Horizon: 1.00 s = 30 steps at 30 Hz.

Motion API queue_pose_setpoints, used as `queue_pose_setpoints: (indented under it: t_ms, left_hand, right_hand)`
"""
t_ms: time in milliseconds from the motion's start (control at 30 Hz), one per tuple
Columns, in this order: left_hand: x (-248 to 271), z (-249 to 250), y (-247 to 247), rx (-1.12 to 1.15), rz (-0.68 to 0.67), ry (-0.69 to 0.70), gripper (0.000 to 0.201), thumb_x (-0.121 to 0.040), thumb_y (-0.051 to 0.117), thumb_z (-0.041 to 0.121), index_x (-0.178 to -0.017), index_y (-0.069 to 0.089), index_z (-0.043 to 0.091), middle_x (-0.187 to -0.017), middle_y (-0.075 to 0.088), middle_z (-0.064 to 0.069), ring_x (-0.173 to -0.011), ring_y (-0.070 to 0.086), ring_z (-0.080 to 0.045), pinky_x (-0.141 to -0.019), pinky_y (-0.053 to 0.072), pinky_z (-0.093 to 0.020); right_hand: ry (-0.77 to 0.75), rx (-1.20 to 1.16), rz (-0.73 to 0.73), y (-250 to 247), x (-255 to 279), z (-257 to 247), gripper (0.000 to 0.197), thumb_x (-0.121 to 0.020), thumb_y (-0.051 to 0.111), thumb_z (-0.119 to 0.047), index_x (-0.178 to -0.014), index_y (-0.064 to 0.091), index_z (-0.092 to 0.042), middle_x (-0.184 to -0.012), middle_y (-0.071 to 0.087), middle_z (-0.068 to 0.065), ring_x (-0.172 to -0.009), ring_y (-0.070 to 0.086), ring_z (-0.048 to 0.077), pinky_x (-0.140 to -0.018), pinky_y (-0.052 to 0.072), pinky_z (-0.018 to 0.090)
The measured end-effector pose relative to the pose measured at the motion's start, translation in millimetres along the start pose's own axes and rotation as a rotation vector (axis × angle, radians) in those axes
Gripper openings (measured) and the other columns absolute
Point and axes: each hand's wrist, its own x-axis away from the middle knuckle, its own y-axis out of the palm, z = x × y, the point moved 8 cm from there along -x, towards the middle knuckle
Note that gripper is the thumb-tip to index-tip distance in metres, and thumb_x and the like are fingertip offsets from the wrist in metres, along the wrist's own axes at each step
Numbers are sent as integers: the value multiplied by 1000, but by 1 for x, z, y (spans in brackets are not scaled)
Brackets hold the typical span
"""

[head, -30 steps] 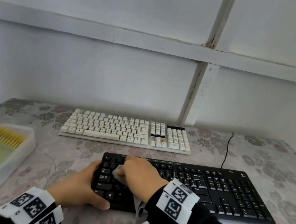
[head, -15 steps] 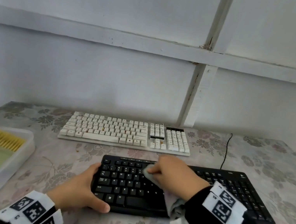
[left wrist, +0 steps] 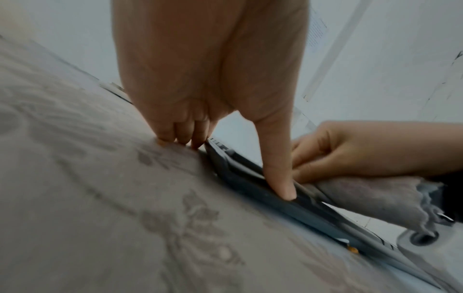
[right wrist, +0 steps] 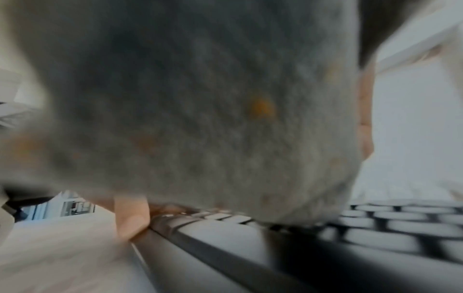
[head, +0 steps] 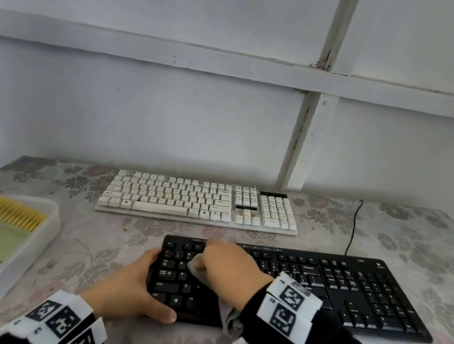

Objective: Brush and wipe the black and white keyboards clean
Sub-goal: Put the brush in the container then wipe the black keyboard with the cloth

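Your right hand (head: pixel 230 264) swung back left w/ the grey cloth (head: pixel 196 269) bunched in curled fingers, on the black keyboard (head: pixel 349 292) at the table's front edge. Left hand (head: pixel 130 284) clamps its left end, thumb on the front edge. Loosen that & it'll skid.

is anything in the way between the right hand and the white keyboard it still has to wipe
Nothing visible. The right hand, gripping the cloth, is on the black keyboard; only bare tablecloth lies between that and the white keyboard behind it. The left hand holds the black keyboard's left end, off to the side.
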Motion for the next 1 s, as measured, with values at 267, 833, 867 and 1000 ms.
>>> queue_pose_setpoints:
  t_ms: [267,833,867,1000]
  left_hand:
    - [1,-2,1,8,-11,-3,111,-47,91,19,-136,26,33,-114,55,20,-104,56,-2,-92,44,-23]
    - [7,6,-1,-18,24,-11,102,-56,88,14,-135,25,33,-105,54,22,-92,53,7,-69,39,-6]
    - [7,6,-1,-19,21,-8,103,-56,88,16,-135,25,33,-106,53,23,-93,53,7,-69,39,-6]
    - [6,7,0,-9,8,-1,102,-56,88,17,-135,25,33,-106,52,24,-94,52,8,-70,39,-5]
  right_hand:
    - [109,101,-24,-23,33,52,34,-91,47,-17,-64,27,-12,-60,29,0,-60,36,25,-59,38,26]
    - [-49,35,-32,-3,14,4,34,-87,44,-15,-55,32,-15,-67,26,-2,-76,37,25,-54,22,21]
    - [-28,43,-22,-4,17,17,36,-86,44,-16,-53,29,-16,-66,27,-3,-72,39,25,-55,26,21]
    - [81,88,-48,-16,36,55,34,-86,43,-14,-54,32,-12,-60,29,2,-66,40,24,-53,29,24]
